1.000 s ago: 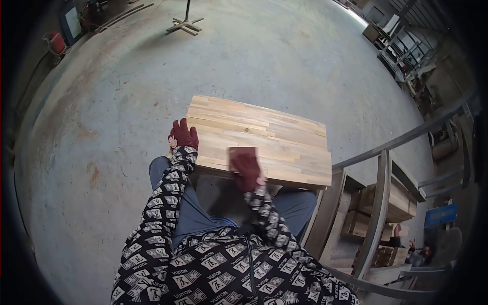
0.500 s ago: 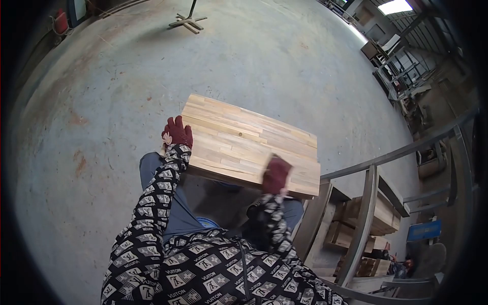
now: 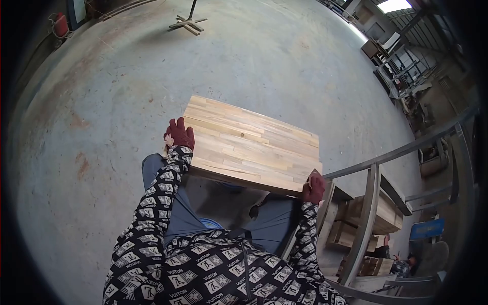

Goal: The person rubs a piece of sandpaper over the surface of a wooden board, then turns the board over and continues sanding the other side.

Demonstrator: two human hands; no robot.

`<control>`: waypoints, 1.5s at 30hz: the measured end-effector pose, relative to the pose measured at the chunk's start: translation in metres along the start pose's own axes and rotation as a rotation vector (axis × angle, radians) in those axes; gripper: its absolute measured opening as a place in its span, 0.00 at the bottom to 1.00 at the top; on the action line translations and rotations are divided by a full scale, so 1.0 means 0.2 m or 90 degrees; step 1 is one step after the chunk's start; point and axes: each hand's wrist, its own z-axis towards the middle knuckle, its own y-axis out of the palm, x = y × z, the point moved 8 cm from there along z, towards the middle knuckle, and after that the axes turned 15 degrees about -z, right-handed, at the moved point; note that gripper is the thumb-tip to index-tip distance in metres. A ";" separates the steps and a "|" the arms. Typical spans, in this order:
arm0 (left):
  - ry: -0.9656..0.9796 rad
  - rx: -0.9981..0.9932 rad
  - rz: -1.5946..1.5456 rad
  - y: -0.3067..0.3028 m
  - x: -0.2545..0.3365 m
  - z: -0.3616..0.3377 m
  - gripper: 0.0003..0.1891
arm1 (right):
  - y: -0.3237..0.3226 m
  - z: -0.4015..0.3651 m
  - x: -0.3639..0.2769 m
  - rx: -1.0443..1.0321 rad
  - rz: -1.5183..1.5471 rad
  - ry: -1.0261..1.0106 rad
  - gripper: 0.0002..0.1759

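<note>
A wooden panel [image 3: 244, 145] of glued light strips lies in front of me, across my knees or a support I cannot make out. My left hand [image 3: 180, 134], in a dark red glove, rests at its left edge with the fingers spread. At the near right corner is my right hand [image 3: 314, 188], also gloved in dark red. Its fingers are closed on a small flat brown piece that looks like sandpaper [image 3: 314, 174]; only a pointed corner of it shows.
A metal frame rack [image 3: 373, 203] stands close on my right, with wooden pieces [image 3: 380, 216] inside. Beyond it are a blue box [image 3: 427, 229] and another person [image 3: 399, 264], partly hidden. A stand with a crossed base [image 3: 188, 23] is on the far floor.
My right hand has moved right, from the panel's near middle to its near right corner. The left hand stays at the left edge. Another person now shows beyond the rack.
</note>
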 end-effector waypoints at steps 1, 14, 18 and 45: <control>0.001 0.007 0.008 -0.01 0.01 0.00 0.27 | -0.01 0.00 -0.01 -0.012 -0.015 0.044 0.17; 0.013 0.006 0.006 -0.02 0.00 0.00 0.26 | 0.00 0.06 -1.39 -0.097 0.157 -0.241 0.33; -0.004 -0.013 -0.018 -0.01 -0.01 0.01 0.26 | 0.19 -0.03 -0.84 -0.001 0.182 -0.105 0.32; -0.012 -0.002 -0.006 -0.04 0.01 0.01 0.26 | -0.01 -0.07 -0.29 -0.017 0.058 0.025 0.28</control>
